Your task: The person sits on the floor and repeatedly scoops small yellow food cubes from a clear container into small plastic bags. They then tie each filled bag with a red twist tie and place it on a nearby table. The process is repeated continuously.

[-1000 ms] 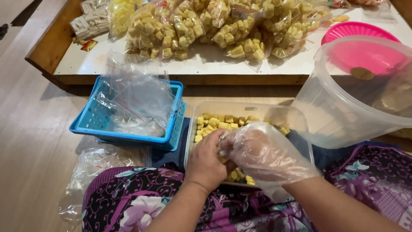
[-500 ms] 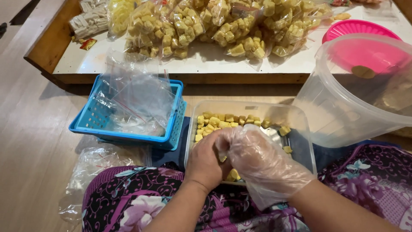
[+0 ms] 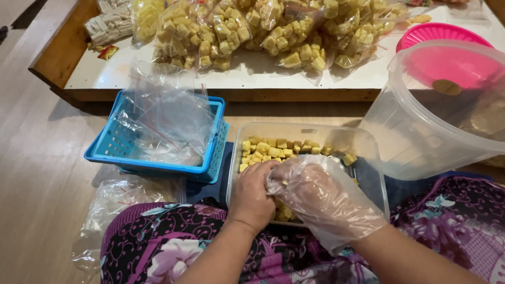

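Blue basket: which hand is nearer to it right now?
Left. The bare left hand is in the clear tub, just right of the blue basket; the gloved right hand is farther right.

A single head-worn camera looks steeply down and forward from just above the seated person's lap, close enough that both forearms enter from the near edge and the left hand (image 3: 251, 197) and gloved right hand (image 3: 315, 194) fill the lower middle. It faces the far side, where the low desk (image 3: 231, 84) crosses the top of the frame, with wooden floor on the left and a clear tub (image 3: 421, 131) at the right. No second view overlaps it.
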